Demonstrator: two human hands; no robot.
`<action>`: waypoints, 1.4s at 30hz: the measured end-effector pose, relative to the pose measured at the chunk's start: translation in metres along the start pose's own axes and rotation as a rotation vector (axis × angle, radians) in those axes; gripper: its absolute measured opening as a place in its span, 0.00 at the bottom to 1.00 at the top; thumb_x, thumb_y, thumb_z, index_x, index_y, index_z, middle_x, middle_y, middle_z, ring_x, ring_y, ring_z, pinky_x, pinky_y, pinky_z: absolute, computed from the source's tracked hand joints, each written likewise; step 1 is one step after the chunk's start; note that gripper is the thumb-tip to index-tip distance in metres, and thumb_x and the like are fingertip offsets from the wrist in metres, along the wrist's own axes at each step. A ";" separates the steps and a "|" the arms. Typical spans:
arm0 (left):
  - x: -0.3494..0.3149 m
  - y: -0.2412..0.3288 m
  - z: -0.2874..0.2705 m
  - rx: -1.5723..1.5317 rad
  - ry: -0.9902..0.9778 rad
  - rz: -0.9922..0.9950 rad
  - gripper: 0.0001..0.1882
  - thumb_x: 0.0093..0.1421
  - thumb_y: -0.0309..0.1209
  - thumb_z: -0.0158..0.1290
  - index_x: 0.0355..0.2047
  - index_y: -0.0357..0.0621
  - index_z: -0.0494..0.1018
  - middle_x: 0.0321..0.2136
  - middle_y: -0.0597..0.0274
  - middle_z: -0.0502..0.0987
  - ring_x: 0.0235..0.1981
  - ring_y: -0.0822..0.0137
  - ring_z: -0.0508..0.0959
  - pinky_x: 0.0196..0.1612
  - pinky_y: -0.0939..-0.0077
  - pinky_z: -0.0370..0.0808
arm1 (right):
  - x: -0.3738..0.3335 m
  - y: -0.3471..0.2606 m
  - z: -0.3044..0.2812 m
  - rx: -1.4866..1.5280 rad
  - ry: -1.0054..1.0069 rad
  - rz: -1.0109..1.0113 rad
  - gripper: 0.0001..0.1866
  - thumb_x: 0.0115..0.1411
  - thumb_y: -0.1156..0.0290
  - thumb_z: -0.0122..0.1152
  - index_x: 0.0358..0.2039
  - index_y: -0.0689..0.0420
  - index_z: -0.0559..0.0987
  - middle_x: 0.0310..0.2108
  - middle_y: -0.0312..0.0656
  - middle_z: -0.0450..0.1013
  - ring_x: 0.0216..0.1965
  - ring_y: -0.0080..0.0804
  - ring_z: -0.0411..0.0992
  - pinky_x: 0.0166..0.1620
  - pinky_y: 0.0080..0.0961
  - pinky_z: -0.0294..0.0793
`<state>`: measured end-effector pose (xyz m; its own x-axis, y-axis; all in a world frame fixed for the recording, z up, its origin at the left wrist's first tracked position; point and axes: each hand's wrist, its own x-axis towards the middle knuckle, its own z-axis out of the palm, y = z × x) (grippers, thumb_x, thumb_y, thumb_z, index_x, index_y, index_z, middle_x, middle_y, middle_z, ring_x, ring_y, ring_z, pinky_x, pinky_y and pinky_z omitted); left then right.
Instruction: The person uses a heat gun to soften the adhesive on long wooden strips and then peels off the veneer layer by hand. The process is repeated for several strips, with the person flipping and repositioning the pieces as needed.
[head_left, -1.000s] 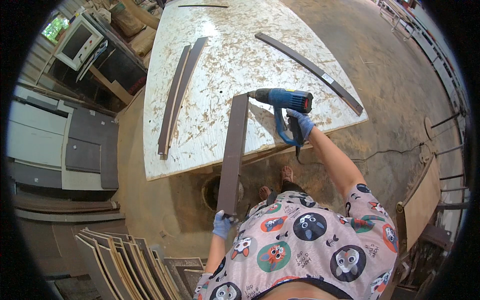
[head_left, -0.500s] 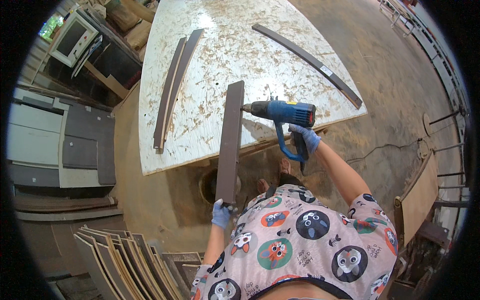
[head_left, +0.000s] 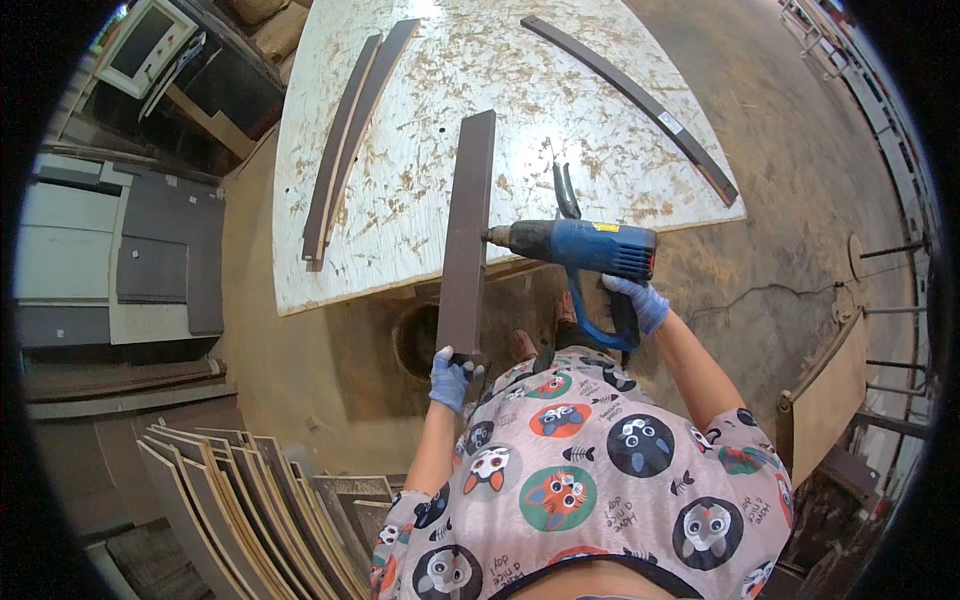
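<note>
My left hand (head_left: 450,380), in a blue glove, is closed around the near end of a long dark brown board (head_left: 464,230). The board reaches away over the table's front edge, its far end above the white tabletop. In my right hand (head_left: 640,304), also gloved, is the grip of a blue heat gun (head_left: 590,247) with a loop-shaped guard. Its metal nozzle points left at the board's right edge, very close to it; whether they touch I cannot tell. A pair of dark-handled pliers (head_left: 566,190) lies just beyond the heat gun, partly hidden by it.
The scuffed white table (head_left: 400,200) carries two brown strips (head_left: 345,150) at left and another strip (head_left: 630,105) at right. Several panels (head_left: 250,510) lean together at lower left. Larger grey panels (head_left: 155,255) stand at far left. A cable (head_left: 760,295) runs across the floor at right.
The heat gun's nozzle has moved along the board from near its far end towards its middle. The board has shifted away from me. The pliers have come into sight; the whole view has tilted slightly.
</note>
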<state>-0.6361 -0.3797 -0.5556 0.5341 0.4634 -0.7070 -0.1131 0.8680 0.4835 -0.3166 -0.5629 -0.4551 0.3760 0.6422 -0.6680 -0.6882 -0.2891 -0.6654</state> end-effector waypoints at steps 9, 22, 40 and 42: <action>0.004 0.009 0.015 -0.049 -0.005 0.035 0.18 0.52 0.46 0.49 0.38 0.50 0.69 0.24 0.68 0.73 0.19 0.70 0.71 0.28 0.61 0.77 | -0.059 -0.020 0.044 -0.012 0.003 -0.080 0.18 0.43 0.61 0.70 0.33 0.53 0.75 0.26 0.35 0.72 0.26 0.26 0.70 0.30 0.24 0.72; 0.004 0.016 0.024 -0.073 0.044 0.048 0.15 0.53 0.44 0.48 0.34 0.50 0.70 0.21 0.68 0.72 0.17 0.71 0.70 0.26 0.65 0.76 | -0.054 0.013 0.013 -0.056 -0.115 0.037 0.21 0.45 0.67 0.69 0.41 0.54 0.75 0.33 0.34 0.73 0.33 0.26 0.70 0.40 0.26 0.71; 0.008 0.027 0.026 -0.056 0.078 0.076 0.15 0.52 0.46 0.49 0.34 0.53 0.70 0.21 0.71 0.72 0.18 0.72 0.71 0.26 0.66 0.76 | -0.054 0.012 0.001 -0.264 -0.209 0.054 0.17 0.46 0.72 0.69 0.38 0.55 0.76 0.28 0.36 0.73 0.26 0.24 0.71 0.29 0.22 0.72; 0.009 0.028 0.025 -0.062 0.059 0.070 0.14 0.53 0.45 0.48 0.35 0.53 0.70 0.22 0.71 0.73 0.17 0.72 0.70 0.26 0.66 0.77 | -0.054 0.013 0.001 -0.283 -0.186 0.023 0.16 0.46 0.71 0.68 0.37 0.55 0.76 0.28 0.36 0.73 0.25 0.24 0.71 0.29 0.22 0.72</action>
<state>-0.6132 -0.3562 -0.5355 0.4730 0.5318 -0.7024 -0.2012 0.8414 0.5016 -0.3465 -0.6003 -0.4274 0.2250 0.7441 -0.6290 -0.4858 -0.4739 -0.7344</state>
